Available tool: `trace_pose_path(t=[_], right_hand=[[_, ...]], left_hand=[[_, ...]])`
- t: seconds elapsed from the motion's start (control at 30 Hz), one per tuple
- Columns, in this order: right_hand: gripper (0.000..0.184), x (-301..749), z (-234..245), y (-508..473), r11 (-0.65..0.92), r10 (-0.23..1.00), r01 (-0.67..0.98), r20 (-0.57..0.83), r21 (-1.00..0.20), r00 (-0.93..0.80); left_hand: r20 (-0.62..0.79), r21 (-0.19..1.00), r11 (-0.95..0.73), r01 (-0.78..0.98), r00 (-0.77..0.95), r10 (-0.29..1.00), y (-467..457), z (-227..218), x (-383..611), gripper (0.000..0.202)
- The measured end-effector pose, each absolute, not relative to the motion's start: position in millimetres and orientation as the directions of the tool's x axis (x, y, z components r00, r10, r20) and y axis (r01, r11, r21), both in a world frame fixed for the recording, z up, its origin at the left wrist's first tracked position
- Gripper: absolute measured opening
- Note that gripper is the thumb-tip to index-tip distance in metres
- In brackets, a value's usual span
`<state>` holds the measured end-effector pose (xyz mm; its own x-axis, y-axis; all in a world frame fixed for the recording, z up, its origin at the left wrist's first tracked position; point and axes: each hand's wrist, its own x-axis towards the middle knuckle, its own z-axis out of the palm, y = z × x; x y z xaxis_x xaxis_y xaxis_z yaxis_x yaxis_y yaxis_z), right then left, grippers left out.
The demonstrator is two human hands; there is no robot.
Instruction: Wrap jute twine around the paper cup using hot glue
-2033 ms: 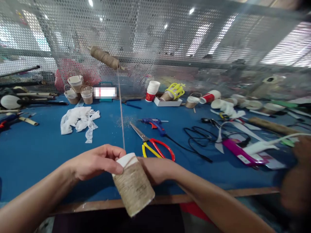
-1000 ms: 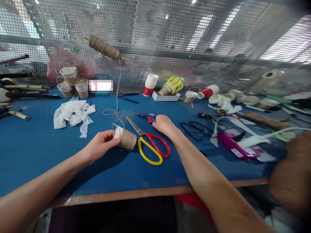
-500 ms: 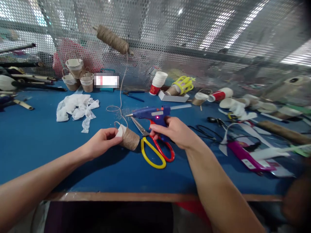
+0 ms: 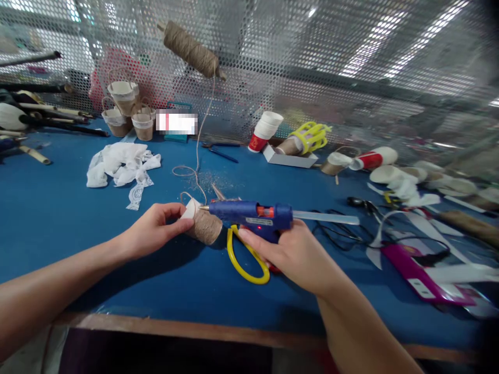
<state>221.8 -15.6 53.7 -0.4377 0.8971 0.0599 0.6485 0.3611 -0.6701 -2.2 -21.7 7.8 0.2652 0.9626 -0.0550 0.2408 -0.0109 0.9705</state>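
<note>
Between its thumb and fingers, my left hand point(image 4: 161, 228) pinches the white rim of a small paper cup point(image 4: 206, 226) wrapped in brown twine. The cup lies tilted, its base toward the right. My right hand point(image 4: 294, 252) is closed round the handle of a blue glue gun point(image 4: 249, 214), whose red light is lit. A clear glue stick point(image 4: 325, 216) juts from the gun's back. The nozzle is at the cup's white rim; whether it touches, I cannot tell. Scissors with a yellow handle loop point(image 4: 249, 278) lie under the gun, partly hidden. Twine point(image 4: 199, 140) runs from the cup up to a spool point(image 4: 191, 49).
White lace point(image 4: 120, 163) lies at left, with several twine-wrapped cups point(image 4: 143, 127) behind it. Pliers point(image 4: 222, 150), stacked paper cups point(image 4: 265, 130) and a white box point(image 4: 292, 157) stand at the back. Cables and a purple power strip point(image 4: 424, 275) lie at right.
The glue gun in my right hand has moved down and left-to-level, its nozzle coming from above the scissors to the cup's rim. It now covers more of the scissors. My left hand still holds the cup.
</note>
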Motion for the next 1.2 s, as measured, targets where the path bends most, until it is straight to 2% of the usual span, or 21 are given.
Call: trace_pose_path(t=[0.1, 0.23, 0.6, 0.87, 1.07, 1.2], right_hand=[[0.028, 220.8, 53.4, -17.0, 0.407, 0.888, 0.694, 0.078, -0.594, -0.454], [0.022, 219.9, 53.2, -18.2, 0.458, 0.876, 0.728, 0.120, -0.511, -0.467], [0.024, 222.0, 50.0, -20.0, 0.491, 0.870, 0.774, 0.167, -0.400, -0.465], [0.021, 223.5, 49.9, -21.7, 0.524, 0.849, 0.761, 0.158, -0.382, -0.505], [0.020, 220.8, 52.0, -19.7, 0.542, 0.839, 0.779, 0.148, -0.316, -0.523], [0.020, 220.7, 53.3, -19.7, 0.514, 0.854, 0.766, 0.140, -0.386, -0.502]], left_hand=[[-0.033, 0.959, -0.046, 0.278, 0.272, 0.962, -21.8, 7.5, -2.7, 0.020], [-0.022, 0.945, -0.067, 0.320, 0.266, 0.964, -22.0, 8.6, -2.7, 0.022], [0.010, 0.943, -0.112, 0.312, 0.309, 0.951, -23.2, 11.1, -1.9, 0.024], [0.029, 0.940, -0.130, 0.317, 0.305, 0.952, -23.8, 15.0, -1.3, 0.026], [0.030, 0.940, -0.129, 0.317, 0.298, 0.954, -23.1, 14.2, -1.2, 0.028], [0.038, 0.940, -0.142, 0.309, 0.318, 0.947, -23.3, 12.1, -2.6, 0.028]])
